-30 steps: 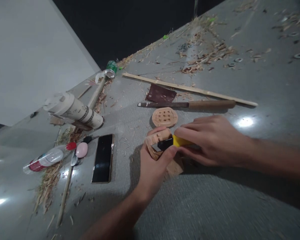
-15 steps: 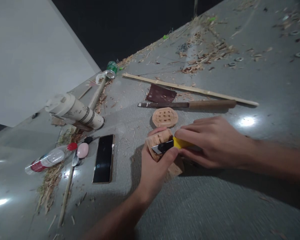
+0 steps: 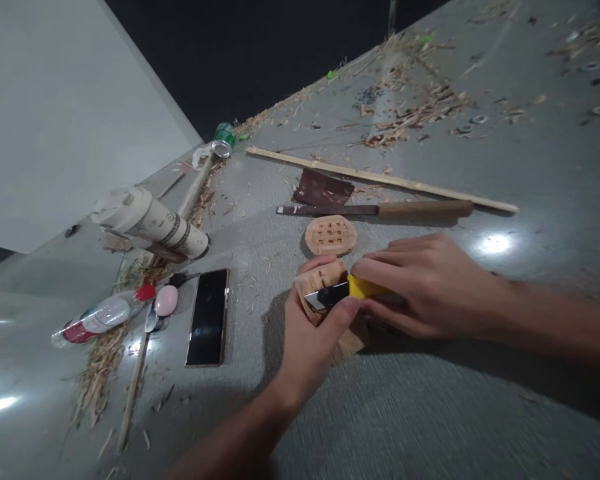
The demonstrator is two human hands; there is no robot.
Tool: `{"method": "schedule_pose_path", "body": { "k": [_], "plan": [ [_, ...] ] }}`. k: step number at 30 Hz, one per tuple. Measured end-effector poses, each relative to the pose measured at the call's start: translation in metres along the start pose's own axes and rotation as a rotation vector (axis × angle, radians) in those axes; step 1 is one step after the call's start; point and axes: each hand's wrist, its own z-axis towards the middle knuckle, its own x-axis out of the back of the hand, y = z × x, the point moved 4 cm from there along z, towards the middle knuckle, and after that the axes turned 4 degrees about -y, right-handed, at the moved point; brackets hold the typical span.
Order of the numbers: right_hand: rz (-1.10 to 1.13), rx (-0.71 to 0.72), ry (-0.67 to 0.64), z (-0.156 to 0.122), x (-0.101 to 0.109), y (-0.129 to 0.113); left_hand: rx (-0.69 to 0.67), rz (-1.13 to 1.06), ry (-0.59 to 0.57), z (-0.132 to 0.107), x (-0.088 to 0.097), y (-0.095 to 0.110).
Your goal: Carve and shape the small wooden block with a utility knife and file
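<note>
The left hand [image 3: 310, 333] has a small wooden piece [image 3: 320, 280] clenched in its grip, thumb up along the near side, fingers curled over the far edge, the piece propped just above the surface [image 3: 430, 413]. The right hand [image 3: 430, 283] comes in from the right with a yellow utility knife [image 3: 353, 288] pinched tight, and the blade lies flat across the face of the wood, its tip pointing left past the left thumb. Whether the edge is biting or only resting cannot be told from here.

To do this cut well, judging by the pose: shallow strokes, the blade kept low, and that left thumb tucked behind the edge rather than ahead of it, because it sits right beside the steel. A slip leftwards would find skin first.

Just beyond the grip lies a round wooden disc [image 3: 331, 235] with a lattice of small cut holes. Further out is a wood-handled chisel [image 3: 380, 209], a dark sheet of sandpaper [image 3: 323, 189] and a long thin strip of wood [image 3: 380, 178]. To the left of the grip, a phone [image 3: 207, 317] lies face up, with a tumbler [image 3: 150, 221] on its side and a small bottle [image 3: 97, 318] beyond, shavings all about.
</note>
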Motion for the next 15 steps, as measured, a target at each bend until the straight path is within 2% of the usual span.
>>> {"method": "schedule_pose_path", "body": {
  "k": [9,15],
  "plan": [
    [-0.013,-0.053,-0.003,0.003,0.004,-0.003,-0.012,-0.005,-0.011,0.001,-0.003,0.001],
    [-0.01,-0.067,0.045,0.004,0.004,-0.01,0.004,-0.005,0.033,-0.001,-0.004,-0.001]
  ]
}}
